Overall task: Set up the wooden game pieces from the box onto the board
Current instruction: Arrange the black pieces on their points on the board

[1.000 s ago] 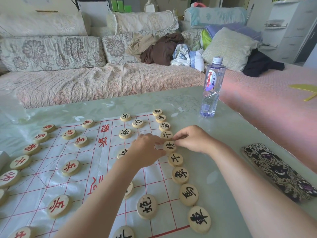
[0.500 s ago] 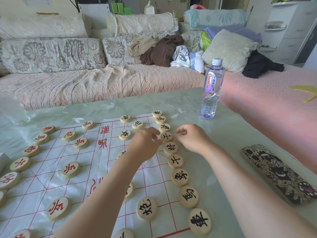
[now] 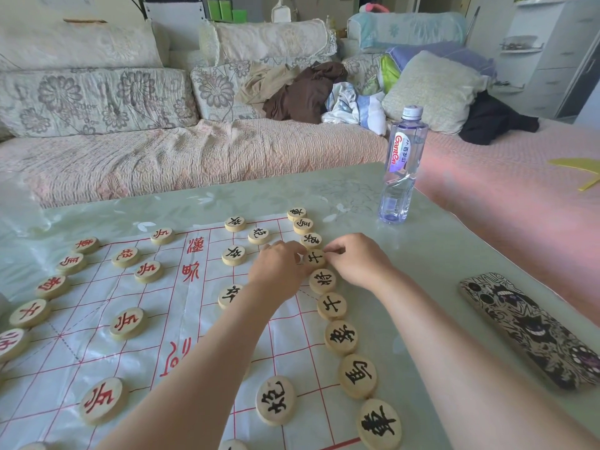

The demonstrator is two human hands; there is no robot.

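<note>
A white plastic board (image 3: 139, 349) with red grid lines lies on the table. Round wooden pieces with black characters stand in a column along its right edge, and red-lettered pieces (image 3: 126, 323) line its left side. My left hand (image 3: 276, 271) and my right hand (image 3: 357, 259) meet at one black-lettered piece (image 3: 315, 257) in that column. Fingertips of both hands touch its two sides while it lies flat on the board. The piece below it (image 3: 322, 280) lies free. No box is in view.
A water bottle (image 3: 402, 164) stands at the table's far right. A phone in a patterned case (image 3: 532, 329) lies near the right edge. A sofa (image 3: 162, 157) with cushions and clothes runs behind the table.
Both hands moved up the black column, from the piece below to the one above it. The earlier piece now lies free.
</note>
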